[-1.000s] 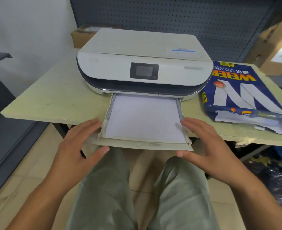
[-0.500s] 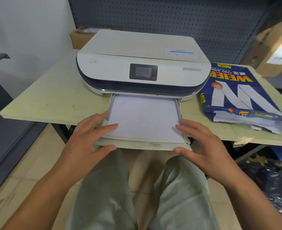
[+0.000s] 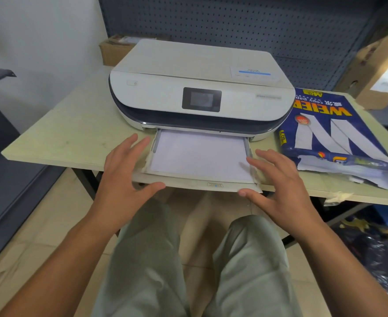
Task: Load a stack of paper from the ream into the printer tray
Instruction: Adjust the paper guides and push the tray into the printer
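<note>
Dark pegboard backs the pale desk (image 3: pixel 58 133) on which the printer (image 3: pixel 200 88) is set. Its pulled-out tray (image 3: pixel 188 183) is flanked by the spread left hand (image 3: pixel 124 177) and right hand (image 3: pixel 277 179), thumbs at the front lip, presumably for pushing it in. A paper stack (image 3: pixel 200 154) is held inside; the torn ream (image 3: pixel 332 140) is left alongside.

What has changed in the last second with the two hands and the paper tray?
The tray with its paper has slid further into the printer. The left hand went onto the paper's corner, then back to the tray's left edge; the right hand stayed at the right edge, thumb on the front lip. The ream has not moved.
</note>
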